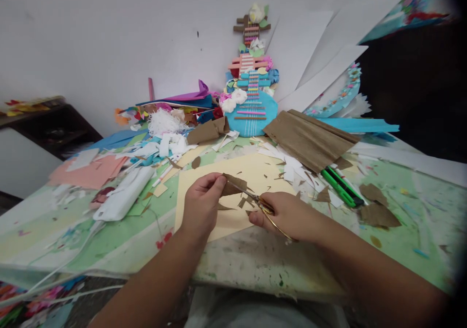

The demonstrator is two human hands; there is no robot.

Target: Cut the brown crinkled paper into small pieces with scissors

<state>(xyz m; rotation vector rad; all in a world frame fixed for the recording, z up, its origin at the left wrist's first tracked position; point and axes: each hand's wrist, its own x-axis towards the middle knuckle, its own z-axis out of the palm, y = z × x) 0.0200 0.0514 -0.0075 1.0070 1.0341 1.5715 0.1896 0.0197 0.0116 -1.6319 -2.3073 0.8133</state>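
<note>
Between the thumb and fingers of my left hand (204, 201) is a small piece of brown paper (235, 184). My right hand (275, 210) grips a pair of gold-handled scissors (270, 213), with the fingers around the handles. The scissor blades point left and lie at the brown piece; how far apart they are I cannot tell. Below both hands a cream sheet of paper (193, 184) lies on the table, with several brown offcuts (246, 201) scattered over it.
A green utility knife (341, 187) lies to the right, beside a large brown paper sheet (310, 140). On the left is a white power strip (126, 194) with a cord. Paper guitars (251, 109) lean on the wall behind white scraps (171, 145). The table's front edge (255, 289) is near me.
</note>
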